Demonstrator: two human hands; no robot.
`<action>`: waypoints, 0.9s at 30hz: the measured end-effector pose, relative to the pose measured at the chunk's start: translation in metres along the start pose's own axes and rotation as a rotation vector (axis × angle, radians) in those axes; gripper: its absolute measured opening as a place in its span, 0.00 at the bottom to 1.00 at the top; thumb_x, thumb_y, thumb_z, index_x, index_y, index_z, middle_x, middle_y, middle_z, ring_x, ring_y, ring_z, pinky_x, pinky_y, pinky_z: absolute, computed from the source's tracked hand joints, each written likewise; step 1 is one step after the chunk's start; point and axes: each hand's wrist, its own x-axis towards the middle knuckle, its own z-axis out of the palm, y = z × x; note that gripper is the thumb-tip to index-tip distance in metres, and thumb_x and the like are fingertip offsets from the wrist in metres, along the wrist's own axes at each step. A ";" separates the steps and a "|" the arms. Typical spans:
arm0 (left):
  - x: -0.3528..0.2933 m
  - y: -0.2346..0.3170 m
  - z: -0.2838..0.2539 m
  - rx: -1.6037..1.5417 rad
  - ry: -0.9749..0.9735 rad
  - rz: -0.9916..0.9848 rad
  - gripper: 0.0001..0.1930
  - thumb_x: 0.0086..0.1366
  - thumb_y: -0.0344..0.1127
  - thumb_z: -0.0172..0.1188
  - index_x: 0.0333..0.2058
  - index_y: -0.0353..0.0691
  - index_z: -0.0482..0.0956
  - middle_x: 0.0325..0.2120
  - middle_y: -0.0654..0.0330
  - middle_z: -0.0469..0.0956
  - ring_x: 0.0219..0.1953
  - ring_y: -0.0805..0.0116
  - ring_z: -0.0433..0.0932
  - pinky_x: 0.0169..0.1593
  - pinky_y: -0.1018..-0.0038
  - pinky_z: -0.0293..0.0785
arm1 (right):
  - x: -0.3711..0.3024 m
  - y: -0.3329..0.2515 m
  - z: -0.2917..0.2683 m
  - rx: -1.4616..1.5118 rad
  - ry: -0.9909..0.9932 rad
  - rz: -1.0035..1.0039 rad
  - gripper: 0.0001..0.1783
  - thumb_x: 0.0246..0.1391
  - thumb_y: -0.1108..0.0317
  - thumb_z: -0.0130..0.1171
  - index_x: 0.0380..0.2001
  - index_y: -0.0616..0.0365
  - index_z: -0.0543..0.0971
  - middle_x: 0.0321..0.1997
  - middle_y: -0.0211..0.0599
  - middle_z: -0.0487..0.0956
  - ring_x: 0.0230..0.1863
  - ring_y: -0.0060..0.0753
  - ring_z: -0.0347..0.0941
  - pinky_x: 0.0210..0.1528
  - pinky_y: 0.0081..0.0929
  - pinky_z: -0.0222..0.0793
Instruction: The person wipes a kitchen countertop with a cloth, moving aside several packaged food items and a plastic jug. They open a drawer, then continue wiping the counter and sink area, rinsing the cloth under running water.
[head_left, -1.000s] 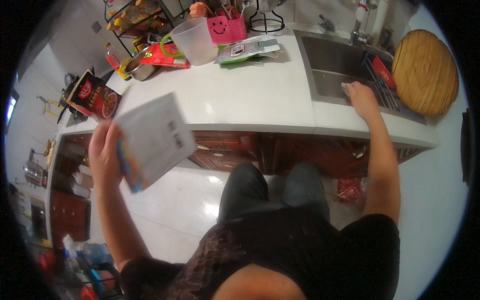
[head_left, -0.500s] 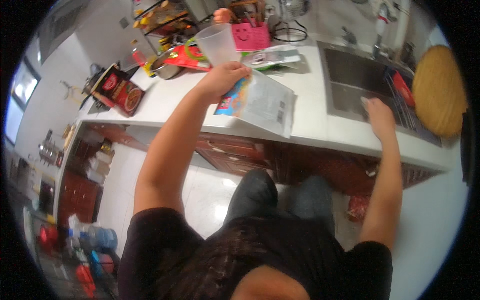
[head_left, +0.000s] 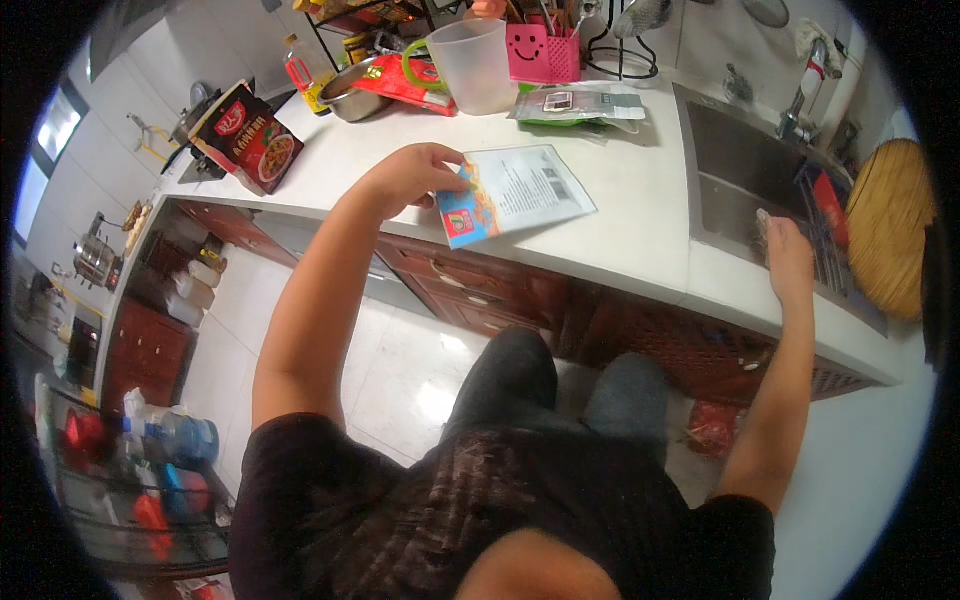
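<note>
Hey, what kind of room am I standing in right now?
Most likely a home kitchen: a white countertop with a steel sink and tap, wooden cabinet drawers below, and food packets, one under your left hand.

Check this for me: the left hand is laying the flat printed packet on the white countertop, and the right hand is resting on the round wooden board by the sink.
Only the right hand is wrong. In the head view the right hand rests on the sink's front edge, apart from the round wooden board. The left hand does hold the flat printed packet on the white countertop.
</note>
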 end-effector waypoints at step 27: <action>-0.078 -0.058 0.138 -0.840 0.332 0.157 0.12 0.72 0.42 0.60 0.42 0.38 0.80 0.30 0.64 0.81 0.29 0.78 0.76 0.32 0.80 0.72 | -0.011 -0.122 0.058 0.185 0.099 -0.179 0.18 0.61 0.55 0.63 0.41 0.61 0.82 0.41 0.49 0.83 0.43 0.48 0.80 0.46 0.39 0.72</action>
